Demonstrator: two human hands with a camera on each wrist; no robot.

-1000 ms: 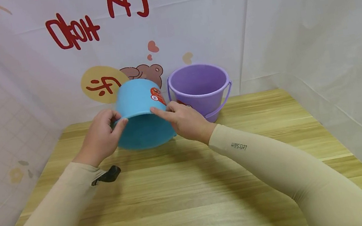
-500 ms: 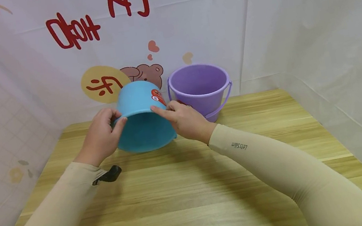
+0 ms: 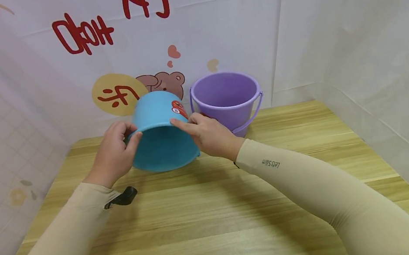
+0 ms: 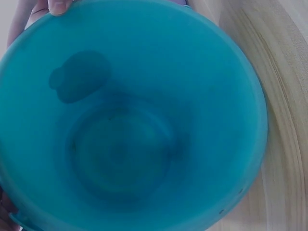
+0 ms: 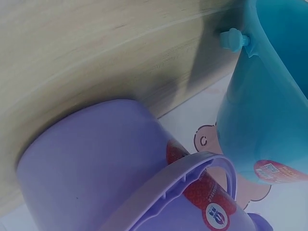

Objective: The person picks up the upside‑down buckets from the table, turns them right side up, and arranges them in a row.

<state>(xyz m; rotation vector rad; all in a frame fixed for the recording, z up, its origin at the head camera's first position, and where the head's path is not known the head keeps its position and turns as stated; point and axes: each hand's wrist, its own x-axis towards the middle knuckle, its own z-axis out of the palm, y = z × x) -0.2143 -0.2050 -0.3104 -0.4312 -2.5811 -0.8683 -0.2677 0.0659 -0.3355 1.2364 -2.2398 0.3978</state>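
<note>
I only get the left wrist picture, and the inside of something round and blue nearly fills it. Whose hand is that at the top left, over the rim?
Observer: The head view shows it is the person's right hand, at the rim of a tipped blue bucket.
Operator: Something purple just peeks in at the top edge. What is it?
Observer: A purple bucket, standing upright on the table.
Operator: And the dark blotch in the blue wall?
Observer: Probably the red label showing through; it sits on the bucket's outside, on the side toward the purple one.
</note>
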